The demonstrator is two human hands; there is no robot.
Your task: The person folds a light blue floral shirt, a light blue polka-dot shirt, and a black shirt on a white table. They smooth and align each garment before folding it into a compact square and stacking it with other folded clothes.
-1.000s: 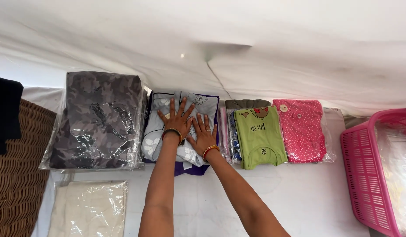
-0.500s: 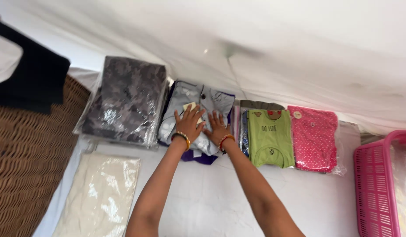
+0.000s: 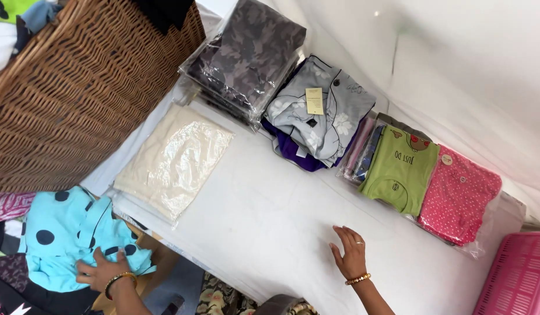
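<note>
My left hand [image 3: 100, 272] is down at the lower left, fingers closed on a light blue garment with dark polka dots [image 3: 71, 233], which lies bunched over a heap of other clothes beside the big wicker basket [image 3: 77, 93]. A gold bangle sits on that wrist. My right hand [image 3: 348, 254] rests flat on the white surface [image 3: 270, 216], fingers spread and holding nothing, with a ring on one finger and a beaded bracelet at the wrist.

Along the far edge of the surface lies a row of folded clothes in clear plastic bags. Nearest the basket is a stack of grey camouflage-patterned pieces [image 3: 246, 55]. Just beside it lies a grey floral garment [image 3: 322, 114] with a small paper tag, resting on something purple [image 3: 293, 153]. Next comes a lime green top [image 3: 401, 169], partly covering a few thin folded pieces at its left, and touching it on the other side is a pink dotted top [image 3: 459, 192]. A cream-coloured packet [image 3: 173, 160] lies closer to me, in front of the camouflage stack. A pink plastic crate [image 3: 518, 277] shows at the lower right corner, well apart from my right hand. White cloth hangs behind the row.
</note>
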